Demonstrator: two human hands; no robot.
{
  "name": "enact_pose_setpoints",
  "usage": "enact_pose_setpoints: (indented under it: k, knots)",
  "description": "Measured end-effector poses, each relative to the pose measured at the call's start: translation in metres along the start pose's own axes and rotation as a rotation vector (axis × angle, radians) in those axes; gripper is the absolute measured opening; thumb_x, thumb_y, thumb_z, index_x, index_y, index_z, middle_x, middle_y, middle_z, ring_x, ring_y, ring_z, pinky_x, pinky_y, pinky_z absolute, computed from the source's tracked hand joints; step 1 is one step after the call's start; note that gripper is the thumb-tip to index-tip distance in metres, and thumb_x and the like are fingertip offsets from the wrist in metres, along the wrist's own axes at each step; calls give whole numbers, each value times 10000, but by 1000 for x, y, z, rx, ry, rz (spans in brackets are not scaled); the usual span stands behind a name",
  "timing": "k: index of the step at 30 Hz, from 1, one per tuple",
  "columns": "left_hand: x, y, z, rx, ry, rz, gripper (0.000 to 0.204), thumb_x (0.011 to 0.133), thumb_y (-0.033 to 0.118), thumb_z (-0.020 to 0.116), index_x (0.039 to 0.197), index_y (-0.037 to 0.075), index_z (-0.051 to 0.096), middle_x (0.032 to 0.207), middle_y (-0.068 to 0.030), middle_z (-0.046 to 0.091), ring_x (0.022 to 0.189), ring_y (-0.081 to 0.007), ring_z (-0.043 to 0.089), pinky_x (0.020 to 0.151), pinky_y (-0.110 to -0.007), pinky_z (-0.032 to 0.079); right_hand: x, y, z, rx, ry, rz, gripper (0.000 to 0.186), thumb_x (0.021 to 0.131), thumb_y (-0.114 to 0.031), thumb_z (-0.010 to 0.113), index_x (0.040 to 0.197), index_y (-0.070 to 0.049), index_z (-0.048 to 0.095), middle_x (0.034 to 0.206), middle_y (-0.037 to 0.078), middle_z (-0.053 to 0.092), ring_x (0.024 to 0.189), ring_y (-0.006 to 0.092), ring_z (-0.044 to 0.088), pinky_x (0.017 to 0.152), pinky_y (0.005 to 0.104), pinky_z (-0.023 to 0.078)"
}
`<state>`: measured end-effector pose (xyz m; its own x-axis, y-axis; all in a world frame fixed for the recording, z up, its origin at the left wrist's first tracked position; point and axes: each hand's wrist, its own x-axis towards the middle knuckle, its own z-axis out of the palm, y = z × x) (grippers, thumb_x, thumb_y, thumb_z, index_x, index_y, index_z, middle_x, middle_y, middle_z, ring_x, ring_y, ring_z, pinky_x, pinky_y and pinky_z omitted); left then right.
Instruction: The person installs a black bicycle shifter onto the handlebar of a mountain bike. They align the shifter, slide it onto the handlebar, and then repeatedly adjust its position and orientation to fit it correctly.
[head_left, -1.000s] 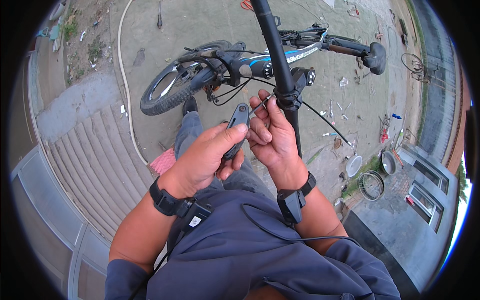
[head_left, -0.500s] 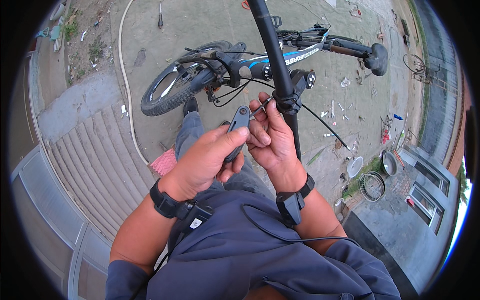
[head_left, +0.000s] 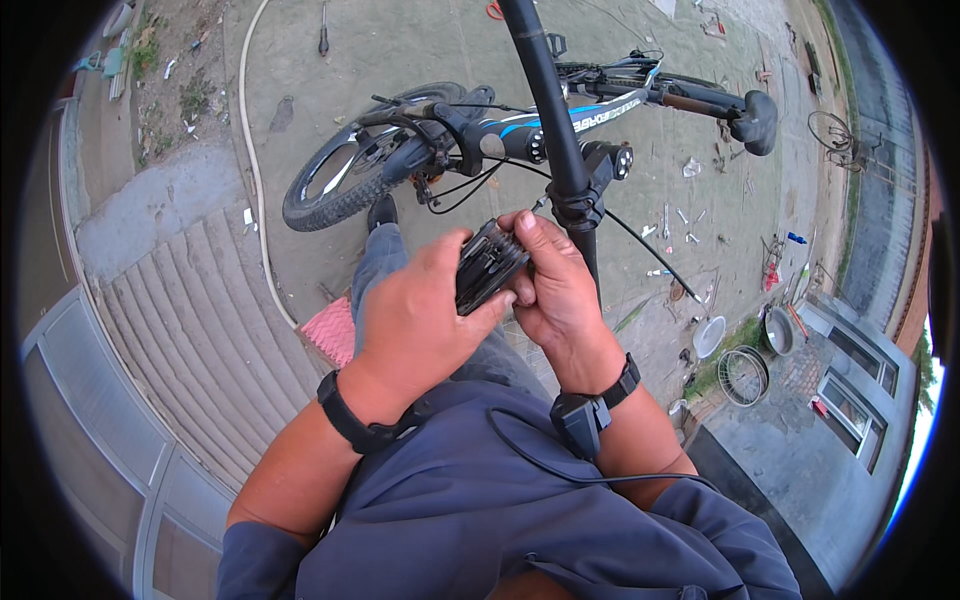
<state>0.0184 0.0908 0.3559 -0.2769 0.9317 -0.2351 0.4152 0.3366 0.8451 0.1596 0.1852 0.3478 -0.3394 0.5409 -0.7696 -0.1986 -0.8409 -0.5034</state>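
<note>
A black folding multi-tool sits between my hands, its row of folded tools facing up. My left hand is wrapped round its body. My right hand pinches its upper right end, the fingertips partly hiding it. Right beside the right fingertips is a bicycle's black handlebar with a clamp on it. A silver-tipped piece sticks out near the clamp, and a loose black cable runs from there to the lower right.
Beyond my hands lies the bicycle frame, with its front wheel at left and saddle at right. Scattered tools, a screwdriver, a wheel rim and basins are on the ground. Steps are at left.
The multi-tool has been turned so its edge of folded tools shows instead of its flat side. My left hand has rolled over; my right fingers have moved onto the tool's end.
</note>
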Motion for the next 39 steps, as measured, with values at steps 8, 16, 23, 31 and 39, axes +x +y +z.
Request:
enact_pose_setpoints:
  k: [8,16,23,31,39]
  knots:
    - [-1,-21,-21,-1575,-493,-707,590,1069,506,427,1422,36,479,1119,-161,670,820,-219,742,539,-211,546,5,5,-2,179,-117,16,267,1016,-295,645,1094,-41,677,850,22,660,495,54,460,462,217,348]
    - [7,5,-23,-617,-112,-304,498,1060,421,500,1336,9,535,1079,-138,674,873,-182,721,677,-265,567,5,4,-7,261,-138,38,248,1032,-277,613,1136,-56,658,936,42,697,465,52,432,451,219,316]
    - [10,15,-38,-824,-190,-523,453,979,176,654,1352,-20,490,1112,-133,662,898,-169,685,703,-270,538,6,4,-7,292,-189,32,244,1036,-256,609,1150,-47,664,1025,56,706,486,50,457,465,217,334]
    - [-1,26,-29,-496,13,-117,529,938,168,706,1373,-26,477,1226,-116,627,987,-199,670,781,-325,567,8,1,-5,207,-119,33,244,1036,-287,607,1107,-59,656,1072,47,684,486,39,445,476,219,328]
    - [-1,20,-42,-1461,-430,-735,518,1047,266,577,1458,4,401,1244,-99,598,1010,-243,704,787,-346,611,9,5,-8,228,-127,30,259,1041,-301,594,1125,-61,643,1086,76,683,472,37,421,442,219,327]
